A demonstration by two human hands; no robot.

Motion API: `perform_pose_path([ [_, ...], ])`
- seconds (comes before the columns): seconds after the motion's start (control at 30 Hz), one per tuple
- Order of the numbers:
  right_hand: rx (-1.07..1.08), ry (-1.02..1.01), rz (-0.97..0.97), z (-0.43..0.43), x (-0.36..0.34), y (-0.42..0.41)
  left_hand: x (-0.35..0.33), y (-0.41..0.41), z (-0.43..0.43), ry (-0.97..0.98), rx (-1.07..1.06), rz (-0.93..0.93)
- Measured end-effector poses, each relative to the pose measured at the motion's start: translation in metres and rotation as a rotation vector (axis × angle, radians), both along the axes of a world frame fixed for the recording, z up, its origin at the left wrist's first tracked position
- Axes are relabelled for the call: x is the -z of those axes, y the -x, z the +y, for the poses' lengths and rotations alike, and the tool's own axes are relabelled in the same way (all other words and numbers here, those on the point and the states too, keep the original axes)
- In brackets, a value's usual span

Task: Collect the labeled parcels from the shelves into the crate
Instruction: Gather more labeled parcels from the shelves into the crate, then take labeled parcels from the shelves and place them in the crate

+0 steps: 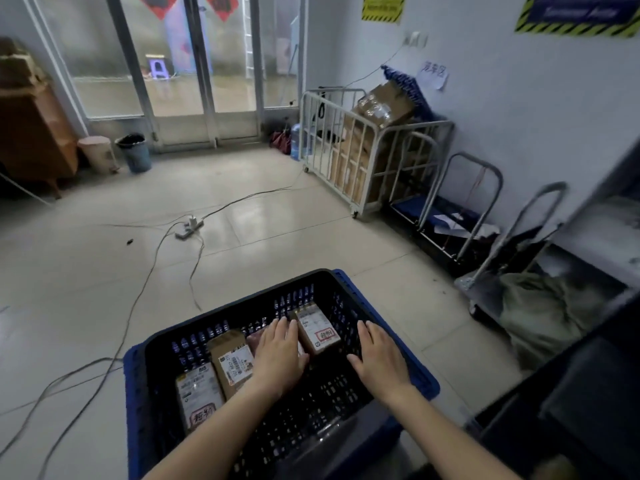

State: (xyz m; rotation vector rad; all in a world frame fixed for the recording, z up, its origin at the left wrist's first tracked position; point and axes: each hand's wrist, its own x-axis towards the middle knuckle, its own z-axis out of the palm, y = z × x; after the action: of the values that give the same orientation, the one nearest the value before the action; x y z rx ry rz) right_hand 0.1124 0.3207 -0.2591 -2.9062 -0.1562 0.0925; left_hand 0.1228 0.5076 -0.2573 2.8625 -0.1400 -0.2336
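A: Parcels (232, 363): where were they?
B: Inside the blue-rimmed crate (393, 336), labels up, close in front of the person.
A: And the hands?
B: Apart, both flat with straight fingers. The left hand (278, 355) lay over a reddish parcel (254, 339) mid-crate. The right hand (379, 358) hovered by the right wall, gripping nothing.

Nothing reads clearly. In the crate (412, 358), the far-right parcel (317, 329) and near-left parcel (199, 400) bear red-framed two-character stamps, blurred. The wall sheet (433, 75), yellow sign (382, 6) and blue sign (581, 12) are illegible.
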Motion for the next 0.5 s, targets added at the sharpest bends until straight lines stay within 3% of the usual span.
perform_pose_path([
  [0.5, 0.338, 0.058, -0.066, -0.096, -0.052, 0.154, -0.046, 0.093, -0.119, 0.043, 0.352, -0.057],
])
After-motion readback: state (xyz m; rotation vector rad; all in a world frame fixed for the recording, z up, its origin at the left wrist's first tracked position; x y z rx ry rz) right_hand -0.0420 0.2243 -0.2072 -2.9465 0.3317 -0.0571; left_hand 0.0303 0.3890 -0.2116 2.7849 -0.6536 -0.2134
